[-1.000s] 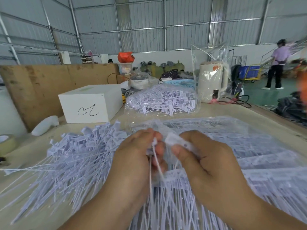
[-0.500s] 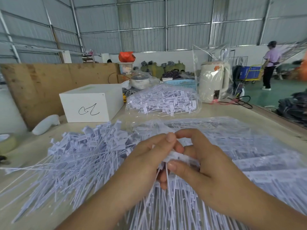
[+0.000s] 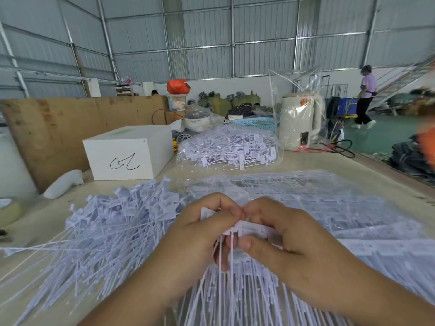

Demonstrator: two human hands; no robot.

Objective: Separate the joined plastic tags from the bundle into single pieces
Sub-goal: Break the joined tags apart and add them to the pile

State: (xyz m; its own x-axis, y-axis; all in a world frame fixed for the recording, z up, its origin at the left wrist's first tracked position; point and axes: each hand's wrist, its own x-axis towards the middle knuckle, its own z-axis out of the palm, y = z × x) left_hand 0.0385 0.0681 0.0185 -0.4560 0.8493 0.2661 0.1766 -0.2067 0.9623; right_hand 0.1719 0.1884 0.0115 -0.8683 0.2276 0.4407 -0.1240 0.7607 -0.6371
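Loose tags pile (image 3: pixel 113 231) at 9 o'clock on the surface. Left hand (image 3: pixel 200 236) and right hand (image 3: pixel 287 234) both have a pinching grip on the joined strip (image 3: pixel 247 228), dead centre. I'd twist right at the joint, not yank the tails.

- The left hand (image 3: pixel 200 234) and right hand (image 3: pixel 289 238) cover most of the joined tags (image 3: pixel 244 228) they pinch.
- An orange blur (image 3: pixel 427 147) at the right edge is unreadable.
- The loose tag pile (image 3: pixel 101 243) runs off the bottom edge.

Two hands (image 3: pixel 235 234), one white box (image 3: pixel 128 151), one kettle (image 3: pixel 300 122), tags (image 3: pixel 106 231) too many to count.
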